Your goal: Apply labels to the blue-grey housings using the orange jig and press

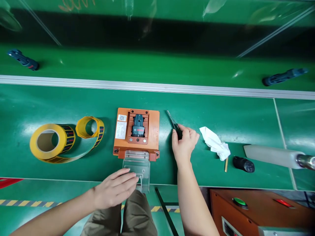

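An orange fixture (154,131) lies on the green bench, with a dark blue tool housing (138,126) seated in its recess. The fixture's clear hinged cover (146,167) hangs down over the bench's near edge. My left hand (119,188) rests on that cover, palm down, fingers stretched out. To the right of the fixture, my right hand (184,141) is closed around the dark end of a pair of tweezers (172,118), whose thin metal tips point up and left.
A yellow label roll (35,142) and a smaller label coil (81,126) lie left. Right are a white tissue (214,142), a black cylinder (243,164) and a whitish bottle (270,156). Two blue tool housings (24,60) (283,77) lie on the moving-belt-like green strip beyond a metal rail (147,86).
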`<state>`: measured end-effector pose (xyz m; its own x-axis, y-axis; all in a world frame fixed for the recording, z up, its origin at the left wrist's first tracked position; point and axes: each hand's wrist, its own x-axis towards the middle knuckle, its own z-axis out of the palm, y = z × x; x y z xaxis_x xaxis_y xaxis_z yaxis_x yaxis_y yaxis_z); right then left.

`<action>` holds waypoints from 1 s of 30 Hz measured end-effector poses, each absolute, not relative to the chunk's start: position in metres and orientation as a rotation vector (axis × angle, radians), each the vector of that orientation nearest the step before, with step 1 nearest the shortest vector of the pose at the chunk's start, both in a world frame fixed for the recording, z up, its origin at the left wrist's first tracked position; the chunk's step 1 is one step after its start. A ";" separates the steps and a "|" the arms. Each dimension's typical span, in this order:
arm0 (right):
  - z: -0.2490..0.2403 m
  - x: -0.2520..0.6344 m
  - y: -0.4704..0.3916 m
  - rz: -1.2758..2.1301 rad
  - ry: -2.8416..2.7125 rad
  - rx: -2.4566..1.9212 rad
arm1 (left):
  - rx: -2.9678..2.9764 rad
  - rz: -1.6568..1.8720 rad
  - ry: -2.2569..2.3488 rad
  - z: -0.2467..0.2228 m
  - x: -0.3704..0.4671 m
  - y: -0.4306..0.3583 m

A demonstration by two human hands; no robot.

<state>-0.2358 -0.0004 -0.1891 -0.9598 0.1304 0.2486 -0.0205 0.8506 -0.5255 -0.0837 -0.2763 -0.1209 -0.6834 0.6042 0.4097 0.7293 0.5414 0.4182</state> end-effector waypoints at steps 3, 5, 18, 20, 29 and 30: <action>-0.164 -0.234 -0.017 1.150 -2.760 0.226 | -0.933 -0.852 -2.640 -0.137 -0.077 -0.276; -0.149 -0.235 -0.032 1.384 -2.783 0.619 | -0.731 -0.843 -2.656 -0.145 -0.077 -0.276; -0.164 -0.263 -0.057 1.379 -2.838 1.109 | -0.518 -0.792 -2.700 -0.175 -0.090 -0.278; -0.162 -0.266 -0.059 1.380 -2.867 1.062 | -0.518 -0.796 -2.693 -0.174 -0.091 -0.278; -0.150 -0.260 -0.069 1.476 -2.859 0.868 | -0.521 -0.790 -2.720 -0.178 -0.090 -0.280; -0.148 -0.260 -0.073 1.466 -2.863 0.753 | -0.520 -0.791 -2.718 -0.179 -0.090 -0.281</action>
